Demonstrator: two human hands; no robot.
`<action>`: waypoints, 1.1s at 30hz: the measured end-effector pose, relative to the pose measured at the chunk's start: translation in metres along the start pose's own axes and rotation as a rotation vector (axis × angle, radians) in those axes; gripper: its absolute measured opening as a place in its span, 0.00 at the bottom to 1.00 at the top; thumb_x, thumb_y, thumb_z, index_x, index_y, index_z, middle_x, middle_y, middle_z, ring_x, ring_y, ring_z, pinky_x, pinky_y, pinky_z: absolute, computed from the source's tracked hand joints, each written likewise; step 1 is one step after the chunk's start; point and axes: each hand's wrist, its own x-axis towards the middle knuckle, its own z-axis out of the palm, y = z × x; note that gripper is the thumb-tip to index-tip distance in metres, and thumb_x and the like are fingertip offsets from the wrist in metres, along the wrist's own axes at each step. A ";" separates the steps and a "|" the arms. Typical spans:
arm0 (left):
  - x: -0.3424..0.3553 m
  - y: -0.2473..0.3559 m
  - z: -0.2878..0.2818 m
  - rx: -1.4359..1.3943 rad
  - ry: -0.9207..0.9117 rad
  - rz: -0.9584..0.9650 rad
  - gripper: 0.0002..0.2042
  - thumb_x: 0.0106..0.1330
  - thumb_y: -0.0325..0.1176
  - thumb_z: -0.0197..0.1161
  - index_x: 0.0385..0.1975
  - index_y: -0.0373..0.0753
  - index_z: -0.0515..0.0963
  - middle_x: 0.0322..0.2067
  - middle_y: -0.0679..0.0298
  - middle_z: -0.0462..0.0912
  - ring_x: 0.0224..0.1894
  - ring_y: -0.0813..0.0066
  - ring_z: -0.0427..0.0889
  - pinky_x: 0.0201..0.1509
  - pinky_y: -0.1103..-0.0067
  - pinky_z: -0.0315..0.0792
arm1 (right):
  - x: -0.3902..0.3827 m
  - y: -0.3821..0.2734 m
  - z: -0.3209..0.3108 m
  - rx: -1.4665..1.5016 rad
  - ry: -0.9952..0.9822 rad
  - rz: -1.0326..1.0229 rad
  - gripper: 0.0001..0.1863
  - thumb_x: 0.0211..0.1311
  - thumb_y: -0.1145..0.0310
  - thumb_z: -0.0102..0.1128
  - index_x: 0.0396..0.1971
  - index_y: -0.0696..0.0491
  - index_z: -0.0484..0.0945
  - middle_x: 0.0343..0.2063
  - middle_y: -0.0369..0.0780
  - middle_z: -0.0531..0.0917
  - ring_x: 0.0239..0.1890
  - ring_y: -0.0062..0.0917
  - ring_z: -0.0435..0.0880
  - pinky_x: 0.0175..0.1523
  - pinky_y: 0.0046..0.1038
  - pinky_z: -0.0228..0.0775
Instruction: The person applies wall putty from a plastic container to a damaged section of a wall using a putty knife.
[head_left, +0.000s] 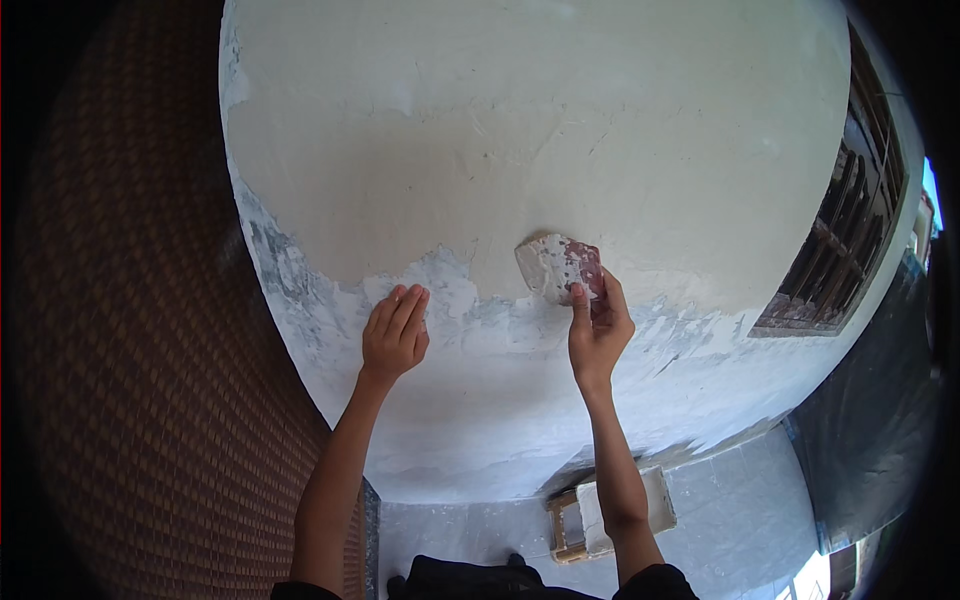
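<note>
In my right hand (598,335) is a putty scraper (560,268), its pale blade smeared with putty and its reddish-brown part speckled with white. My thumb lies on its near face, and the blade lies at the wall (500,170). My left hand (396,332) is stretched out to the left of it, fingers straight and side by side, holding nothing. Whether its fingertips touch the wall I cannot tell. Both hands are near the ragged border between the cream upper coat and the white, grey-patched lower part.
A brown woven-looking surface (150,330) runs along the left. At right is a barred window (845,220), with dark sheeting (870,400) below it. Under my right forearm, a wooden-framed item (568,552) and a whitish tray-like piece (660,498) stand on the grey floor (740,500).
</note>
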 end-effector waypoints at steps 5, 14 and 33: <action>0.003 0.001 0.000 -0.006 0.012 0.007 0.19 0.62 0.29 0.49 0.53 0.36 0.75 0.58 0.62 0.71 0.61 0.64 0.68 0.58 0.70 0.68 | -0.008 -0.004 -0.003 0.116 -0.052 0.060 0.16 0.64 0.74 0.57 0.49 0.63 0.72 0.35 0.43 0.83 0.39 0.19 0.80 0.44 0.22 0.73; 0.001 0.000 -0.002 -0.002 0.010 0.008 0.19 0.62 0.29 0.50 0.52 0.36 0.75 0.58 0.62 0.71 0.61 0.64 0.68 0.58 0.70 0.68 | -0.008 0.013 -0.003 0.186 0.074 0.107 0.16 0.64 0.74 0.57 0.49 0.64 0.72 0.39 0.43 0.81 0.41 0.21 0.79 0.45 0.20 0.71; 0.023 0.020 0.000 -0.020 0.059 -0.085 0.19 0.61 0.28 0.52 0.54 0.35 0.73 0.57 0.60 0.70 0.61 0.61 0.67 0.60 0.65 0.64 | -0.002 0.026 -0.015 0.361 0.060 0.170 0.17 0.64 0.72 0.58 0.51 0.61 0.70 0.39 0.37 0.81 0.39 0.17 0.79 0.44 0.22 0.73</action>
